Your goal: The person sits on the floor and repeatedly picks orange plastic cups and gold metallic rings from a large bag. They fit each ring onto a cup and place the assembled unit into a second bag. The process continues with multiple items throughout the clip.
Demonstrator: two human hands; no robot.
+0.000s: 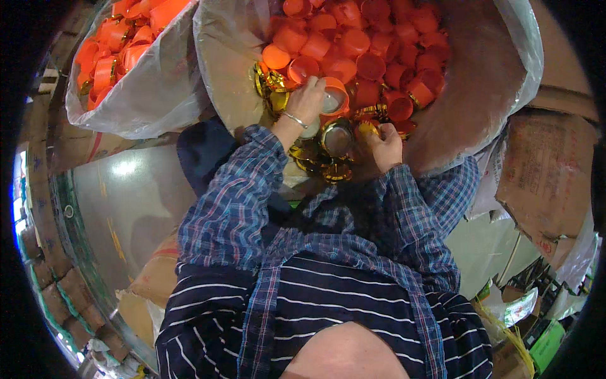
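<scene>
The left hand [305,103], a silvery bangle [294,119] on its wrist, has its grip pinching the rim of an orange cup [334,98], which is tilted so that its pale inside faces up toward the head. The right hand [386,146] is near it on the right, its grip pinching a small gold piece [368,129] between thumb and fingers; the exact shape of that piece is partly hidden. Both hands are inside the near part of a large container lined with a translucent plastic liner [533,57]. Between the hands lies a shiny gold ring [336,138], with more gold pieces [304,155] just below and to its left. Beyond the hands, a heap of orange cups [353,43] fills the far part of the container, lying at many angles. To the left stands a second plastic-lined bag [158,101] of orange pieces [117,44], some banded with gold. A worn cardboard box [546,177] is at the right, and checked sleeves [230,202] cover both forearms
</scene>
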